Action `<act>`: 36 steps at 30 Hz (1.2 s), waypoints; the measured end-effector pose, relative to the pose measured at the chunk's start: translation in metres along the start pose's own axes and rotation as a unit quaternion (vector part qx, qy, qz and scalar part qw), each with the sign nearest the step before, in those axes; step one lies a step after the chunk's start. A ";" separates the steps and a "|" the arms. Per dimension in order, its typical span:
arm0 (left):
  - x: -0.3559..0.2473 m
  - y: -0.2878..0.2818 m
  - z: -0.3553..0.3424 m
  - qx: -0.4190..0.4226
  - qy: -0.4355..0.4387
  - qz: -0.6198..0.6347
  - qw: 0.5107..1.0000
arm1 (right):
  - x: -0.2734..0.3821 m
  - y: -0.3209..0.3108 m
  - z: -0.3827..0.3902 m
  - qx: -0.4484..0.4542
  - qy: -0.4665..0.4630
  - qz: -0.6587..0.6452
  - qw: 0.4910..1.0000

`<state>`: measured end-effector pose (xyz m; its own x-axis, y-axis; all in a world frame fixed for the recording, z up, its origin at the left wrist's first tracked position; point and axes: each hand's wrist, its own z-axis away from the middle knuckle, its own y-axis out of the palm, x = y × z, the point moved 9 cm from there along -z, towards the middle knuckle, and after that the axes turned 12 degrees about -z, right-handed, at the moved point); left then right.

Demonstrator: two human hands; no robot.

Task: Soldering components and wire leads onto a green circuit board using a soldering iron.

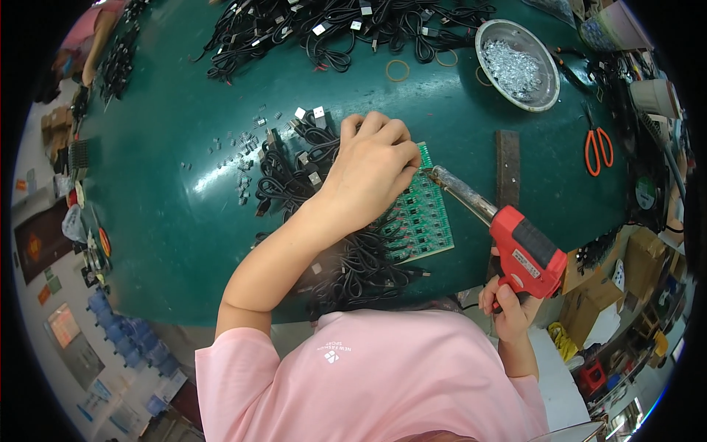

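Observation:
My right hand (508, 309) grips a red soldering gun (524, 250) by its handle. The gun's metal tip reaches left to the upper part of a green circuit board panel (427, 214), close to my left fingertips. My left hand (375, 162) is bent over the panel's upper left edge, its fingers closed together; what they pinch is hidden beneath the hand. Bundled black USB cables (361, 265) lie along the panel's left side, some ends against it. More cables (276, 173) are left of my left forearm.
Small metal pieces (247, 147) lie scattered at left. At the back is a heap of black cables (331, 29). A metal bowl (549, 77) of shiny clear bits, orange-handled scissors (599, 151) and a dark flat bar (508, 169) are at right. Another person's arm (96, 48) shows far left.

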<state>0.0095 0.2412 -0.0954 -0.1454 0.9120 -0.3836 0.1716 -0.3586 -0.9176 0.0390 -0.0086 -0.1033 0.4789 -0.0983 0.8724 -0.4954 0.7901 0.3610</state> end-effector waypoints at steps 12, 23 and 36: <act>-0.005 0.006 -0.002 0.017 0.029 -0.029 0.999 | 0.002 -0.002 0.001 -0.012 -0.017 -0.005 1.000; -0.004 0.007 -0.002 0.013 0.012 -0.012 1.000 | -0.005 -0.001 -0.001 0.012 -0.009 0.064 0.998; -0.004 0.007 -0.003 0.003 0.011 -0.021 1.000 | -0.011 -0.006 0.001 0.009 -0.005 0.068 0.998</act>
<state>0.0144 0.2357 -0.1001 -0.1312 0.9304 -0.3423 0.1594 -0.3210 -0.9336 0.0357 -0.0127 -0.1142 0.3995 0.0022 0.9167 -0.5678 0.7857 0.2455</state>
